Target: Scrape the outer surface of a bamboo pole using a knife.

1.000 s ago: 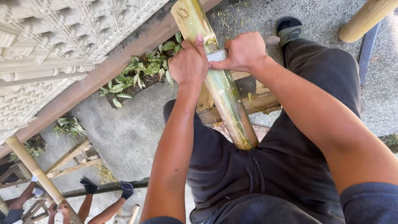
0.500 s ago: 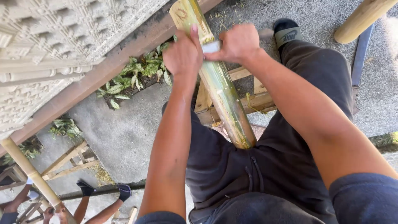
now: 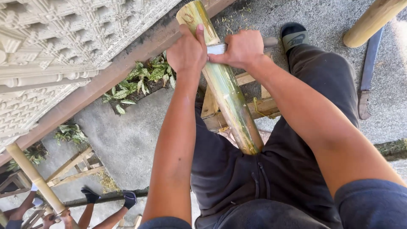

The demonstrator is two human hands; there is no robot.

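From the head camera, a green-and-yellow bamboo pole (image 3: pixel 224 85) runs from the person's lap up and away, resting across a low wooden frame (image 3: pixel 254 108) on the concrete ground (image 3: pixel 127 140). The left hand (image 3: pixel 186 53) is curled over the pole near its far end, fingers together and clamped on one end of a metal blade (image 3: pixel 217 48) laid crosswise on the bamboo. The right hand (image 3: pixel 243 48) is closed in a fist on the blade's other end (the handle itself is hidden inside the grip). Dark trousers (image 3: pixel 322 85) and a black sandal (image 3: pixel 294 36) lie beside the frame. A second, pale pole (image 3: pixel 373 19) and a long knife (image 3: pixel 368 76) lie at upper right. At lower left, another person's hands (image 3: pixel 53 218) hold a further bamboo pole (image 3: pixel 32 178) beside another wooden frame (image 3: pixel 72 167). Leafy plants (image 3: pixel 140 82) grow along a carved wall (image 3: pixel 63 42).
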